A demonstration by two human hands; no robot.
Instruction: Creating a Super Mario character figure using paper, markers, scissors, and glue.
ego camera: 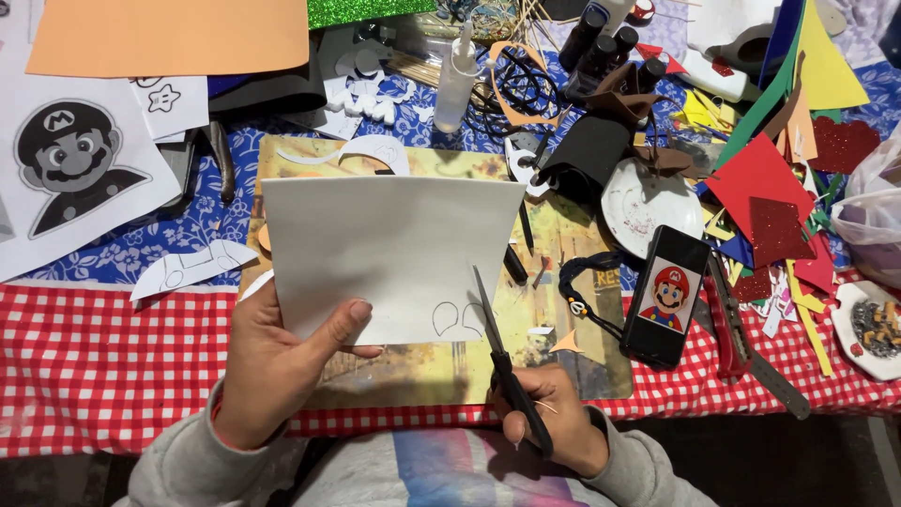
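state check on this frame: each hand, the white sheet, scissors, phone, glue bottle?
left hand: gripping the white sheet's lower edge, thumb on top
right hand: closed on the scissors' handles
white sheet: held up, two outlines pencilled near bottom edge
scissors: blades at sheet's bottom edge
phone: flat on table, screen lit, cartoon character showing
glue bottle: upright, capped

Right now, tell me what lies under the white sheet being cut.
Under the white sheet, a yellowish picture board lies on the checked cloth. Two white cutouts peek out above; whatever the sheet covers is hidden.
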